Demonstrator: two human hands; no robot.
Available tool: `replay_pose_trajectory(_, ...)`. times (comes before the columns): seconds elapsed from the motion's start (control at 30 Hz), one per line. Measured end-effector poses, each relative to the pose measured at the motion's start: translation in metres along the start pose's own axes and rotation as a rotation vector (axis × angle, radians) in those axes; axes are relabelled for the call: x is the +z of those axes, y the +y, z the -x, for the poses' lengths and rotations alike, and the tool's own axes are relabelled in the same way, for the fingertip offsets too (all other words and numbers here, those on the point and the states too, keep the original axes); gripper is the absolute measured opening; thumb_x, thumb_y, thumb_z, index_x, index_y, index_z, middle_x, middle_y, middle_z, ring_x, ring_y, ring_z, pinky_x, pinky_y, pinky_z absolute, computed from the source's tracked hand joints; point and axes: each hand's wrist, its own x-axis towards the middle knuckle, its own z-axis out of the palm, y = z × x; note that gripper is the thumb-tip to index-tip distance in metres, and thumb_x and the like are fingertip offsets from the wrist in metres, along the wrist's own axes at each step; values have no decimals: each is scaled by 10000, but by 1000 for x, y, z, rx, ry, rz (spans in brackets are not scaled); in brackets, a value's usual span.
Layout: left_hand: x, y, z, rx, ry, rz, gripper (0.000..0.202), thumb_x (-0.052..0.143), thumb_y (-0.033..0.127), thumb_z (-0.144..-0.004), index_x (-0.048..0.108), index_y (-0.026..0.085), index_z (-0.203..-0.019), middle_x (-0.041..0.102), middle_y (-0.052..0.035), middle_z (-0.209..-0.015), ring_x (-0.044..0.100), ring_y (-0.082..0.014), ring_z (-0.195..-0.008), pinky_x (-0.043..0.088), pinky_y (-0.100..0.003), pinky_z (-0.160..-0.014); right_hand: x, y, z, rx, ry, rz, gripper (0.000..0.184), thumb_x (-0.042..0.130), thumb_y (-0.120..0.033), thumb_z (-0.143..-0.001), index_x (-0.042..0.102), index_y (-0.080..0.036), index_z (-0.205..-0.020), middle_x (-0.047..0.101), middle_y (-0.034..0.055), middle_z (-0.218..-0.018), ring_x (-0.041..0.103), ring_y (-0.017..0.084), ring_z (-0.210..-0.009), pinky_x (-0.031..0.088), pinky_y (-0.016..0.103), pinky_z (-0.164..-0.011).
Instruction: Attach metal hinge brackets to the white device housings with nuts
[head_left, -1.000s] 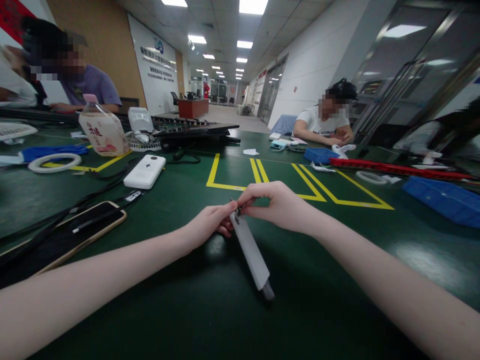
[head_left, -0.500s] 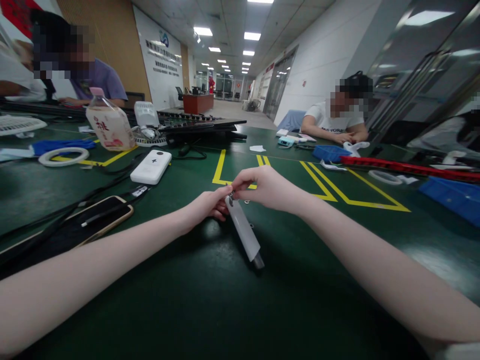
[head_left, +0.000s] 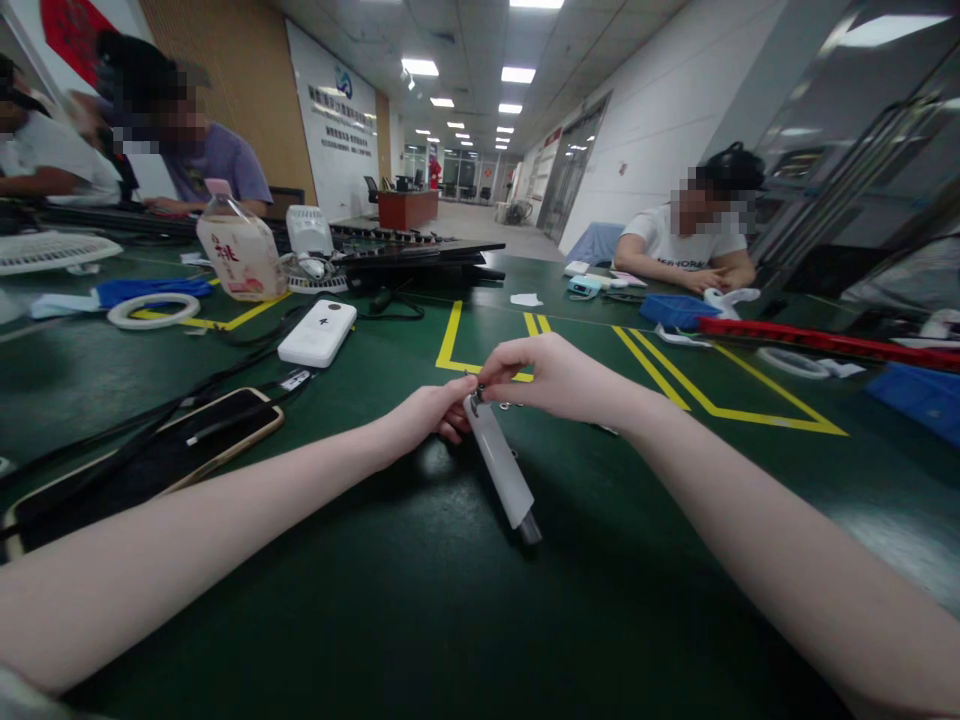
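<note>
A slim white bar with a dark grey end slants toward me above the green table, its far end at my fingers. My left hand is closed around that far end, thumb and index finger pinching it. From the other side my right hand pinches a small dark metal piece at the same end; its exact shape is too small to make out. Small metal rings lie on the table just behind and beside the bar, partly hidden by my right hand.
To the left lie a phone with cables across it, a white power bank, a tape roll and a drink bottle. Blue trays and a red strip are at right. Other people sit across the table.
The whole view has shifted slightly, so everything appears a little farther right. Both hands keep the same hold at the bar's end, with only slight finger movement.
</note>
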Motion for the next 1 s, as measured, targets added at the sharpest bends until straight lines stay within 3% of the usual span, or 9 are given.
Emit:
replay_pose_trajectory(0.47,-2,-1,1,15,-22,17,564,555,672,-711,646,118,-771,653,-65,-743,544,-128,-616,433,-211,-515,3,1,1,-79,27,87,185,526,-174,-834,683,-145,-930,687,59,-904,615,157,-819,471,278,-746)
replay_pose_trajectory(0.77,-2,-4,-1,29,-11,2,572,554,679,-716,651,116,-752,636,-56,-712,542,-122,-596,438,-213,-510,8,8,1,-54,47,46,107,595,-237,-804,647,-155,-849,673,32,-814,611,137,-748,465,254,-688)
replay_pose_trajectory(1.0,-1,-3,0,31,3,22,524,568,646,-725,643,128,-756,635,-54,-696,543,-127,-583,429,-215,-503,-4,6,5,19,20,42,285,644,-362,-784,643,-174,-998,662,23,-806,606,151,-746,452,267,-686)
